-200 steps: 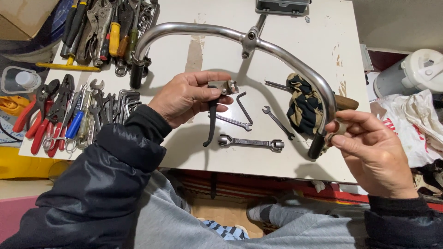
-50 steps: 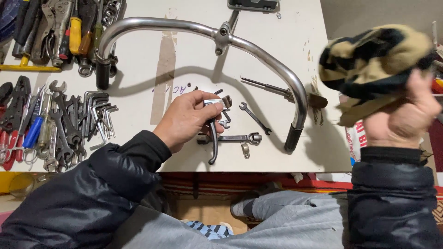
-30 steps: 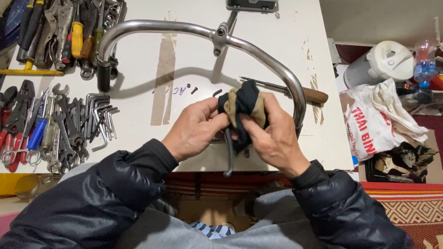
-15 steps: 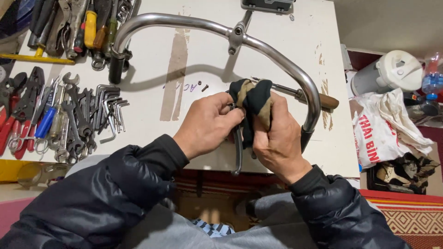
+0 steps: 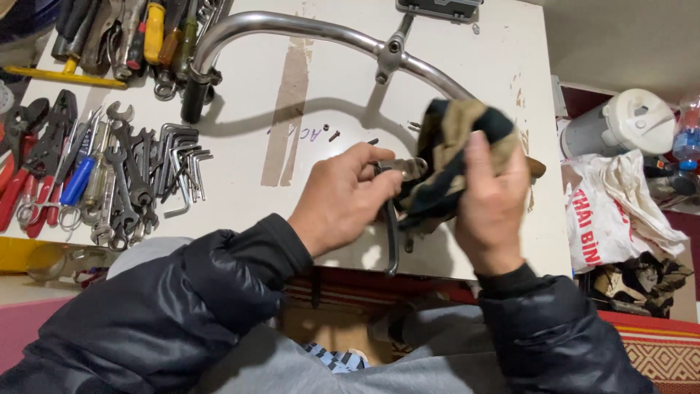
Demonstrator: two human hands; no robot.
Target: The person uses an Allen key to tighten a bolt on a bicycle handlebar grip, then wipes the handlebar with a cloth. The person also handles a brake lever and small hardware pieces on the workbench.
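Note:
My left hand (image 5: 350, 195) grips a metal brake lever (image 5: 392, 226) by its clamp end, its dark blade hanging down over the table's front edge. My right hand (image 5: 492, 204) holds a dark green and tan rag (image 5: 448, 157) pressed against the lever's shiny clamp. Both hands meet just in front of a chrome handlebar (image 5: 306, 28) that lies across the white table (image 5: 292, 102), its right end hidden behind the rag.
Wrenches and hex keys (image 5: 138, 175) lie at the left, with red-handled pliers (image 5: 22, 168) and screwdrivers (image 5: 149, 33) beyond them. Small screws (image 5: 332, 133) sit mid-table. A white jug (image 5: 620, 124) and a plastic bag (image 5: 620, 219) stand to the right of the table.
My right hand brought the rag in from the right and onto the brake lever held in my left hand. The rag now rubs along the lever's clamp end.

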